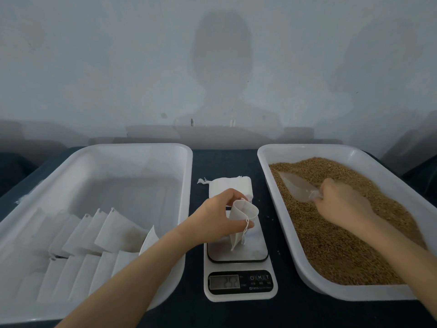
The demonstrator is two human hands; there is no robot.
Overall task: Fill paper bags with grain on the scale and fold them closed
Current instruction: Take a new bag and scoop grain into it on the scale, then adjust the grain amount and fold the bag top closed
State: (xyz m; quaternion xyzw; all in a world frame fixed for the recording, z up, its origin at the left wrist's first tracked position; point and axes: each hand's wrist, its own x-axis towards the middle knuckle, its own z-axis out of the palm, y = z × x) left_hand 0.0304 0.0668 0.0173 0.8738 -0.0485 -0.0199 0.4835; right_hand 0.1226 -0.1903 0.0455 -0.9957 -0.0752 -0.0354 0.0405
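At frame centre, my left hand (220, 214) pinches 1 open paper bag (246, 211) over the scale (240, 284), grip clamped on its rim. At right, my right hand (343, 204) has its grip clamped round a clear scoop (295, 185) lying in the grain (343, 252) of a white tray (307, 147). Lower left: folded bags (113, 233) in a 2nd tray (142, 146), on the dark desk (224, 162).

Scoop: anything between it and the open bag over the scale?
Nothing visible blocks it. The scoop, in the right hand, lies in the grain; the left hand holds the bag open over the scale. Only the low tray rim lies between.
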